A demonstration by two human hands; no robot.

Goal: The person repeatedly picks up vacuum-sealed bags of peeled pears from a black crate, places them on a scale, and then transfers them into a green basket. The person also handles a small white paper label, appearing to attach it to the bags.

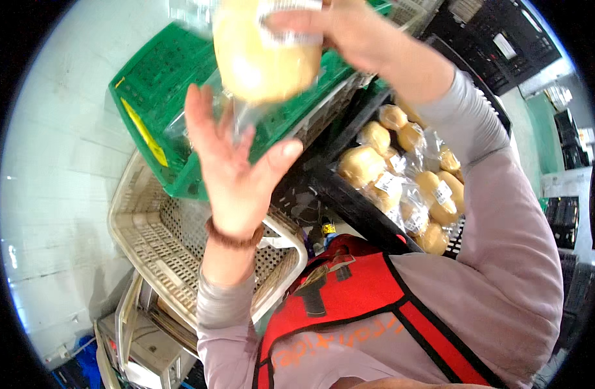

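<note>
At the top of the view, my right hand grips a large pale-yellow round item in a clear plastic bag, its thumb over a white printed label. The picture is blurred there. Just below the bag, my left hand is raised with fingers spread and holds nothing. Beneath both hands stands a green plastic crate with some clear plastic inside. Below my right forearm, a black crate holds several bagged, labelled potato-like vegetables.
A cream plastic basket stands under the green crate, beside a pale wall on the left. Boxy equipment is at lower left. Black crates are stacked at upper right, with more along the right edge.
</note>
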